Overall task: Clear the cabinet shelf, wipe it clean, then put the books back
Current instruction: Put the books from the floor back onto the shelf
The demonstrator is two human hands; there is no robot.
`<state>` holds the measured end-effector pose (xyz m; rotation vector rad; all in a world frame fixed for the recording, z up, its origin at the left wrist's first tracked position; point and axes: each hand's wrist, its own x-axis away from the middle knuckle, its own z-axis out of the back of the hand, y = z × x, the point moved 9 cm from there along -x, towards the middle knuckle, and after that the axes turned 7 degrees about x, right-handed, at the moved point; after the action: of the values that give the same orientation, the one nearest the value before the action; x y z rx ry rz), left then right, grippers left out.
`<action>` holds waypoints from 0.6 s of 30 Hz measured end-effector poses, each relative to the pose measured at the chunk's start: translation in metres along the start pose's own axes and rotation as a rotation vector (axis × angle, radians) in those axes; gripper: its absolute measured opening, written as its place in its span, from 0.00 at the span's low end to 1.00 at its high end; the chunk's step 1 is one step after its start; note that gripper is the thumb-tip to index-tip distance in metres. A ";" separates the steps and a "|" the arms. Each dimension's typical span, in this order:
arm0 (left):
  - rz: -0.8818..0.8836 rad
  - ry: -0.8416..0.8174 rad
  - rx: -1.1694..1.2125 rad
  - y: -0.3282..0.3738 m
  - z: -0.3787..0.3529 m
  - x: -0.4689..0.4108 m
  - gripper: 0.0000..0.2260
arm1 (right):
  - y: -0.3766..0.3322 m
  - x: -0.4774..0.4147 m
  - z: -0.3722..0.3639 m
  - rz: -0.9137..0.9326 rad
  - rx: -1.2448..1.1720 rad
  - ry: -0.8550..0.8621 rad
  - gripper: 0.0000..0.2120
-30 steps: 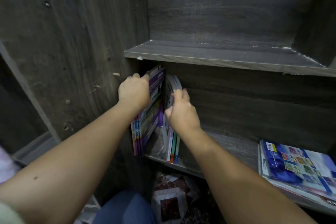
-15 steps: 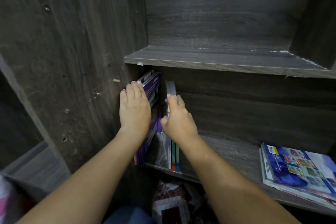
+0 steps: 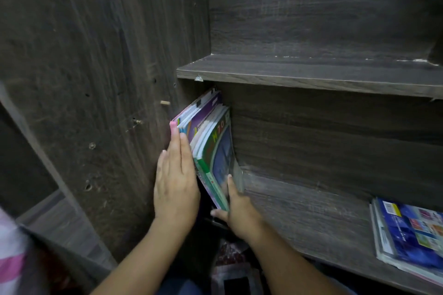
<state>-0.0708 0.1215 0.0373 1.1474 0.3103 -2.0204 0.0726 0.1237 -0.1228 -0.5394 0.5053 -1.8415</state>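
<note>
Books [image 3: 211,141] stand as one tilted bundle left of centre in the head view, in the corner where the cabinet's side panel [image 3: 107,79] meets the lower shelf [image 3: 311,218]. Their tops lean back under the upper shelf [image 3: 311,74] and their lower end is drawn out to the shelf's front edge. Our left hand [image 3: 176,184] lies flat, its straight fingers pressed against the bundle's left face and curled round nothing. Our right hand [image 3: 239,211] grips the bundle's lower corner, one finger up the green cover and the thumb under the bottom edge. Half a second ago the books stood in two groups with a gap between them, and both hands were nearer their tops. Now the gap is closed, the hands sit lower and the bundle leans outward. We judge that clearing is under way, this bundle is ready to lift out, and wiping is not yet begun. A flat stack [image 3: 412,232] at the lower right of the frame lies on the same shelf, as before.
</note>
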 end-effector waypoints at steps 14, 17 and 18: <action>0.263 -0.062 -0.044 -0.007 -0.017 0.007 0.32 | -0.017 -0.027 -0.011 0.261 -0.192 0.000 0.64; 0.245 -0.041 -0.015 -0.002 -0.020 0.014 0.27 | -0.028 -0.018 0.001 0.336 -0.097 0.144 0.61; 0.234 -0.055 -0.009 -0.002 -0.023 0.016 0.27 | -0.033 -0.014 0.004 0.362 -0.072 0.193 0.59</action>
<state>-0.0624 0.1269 0.0113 1.0682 0.1499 -1.8387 0.0545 0.1467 -0.1021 -0.2944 0.7500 -1.5388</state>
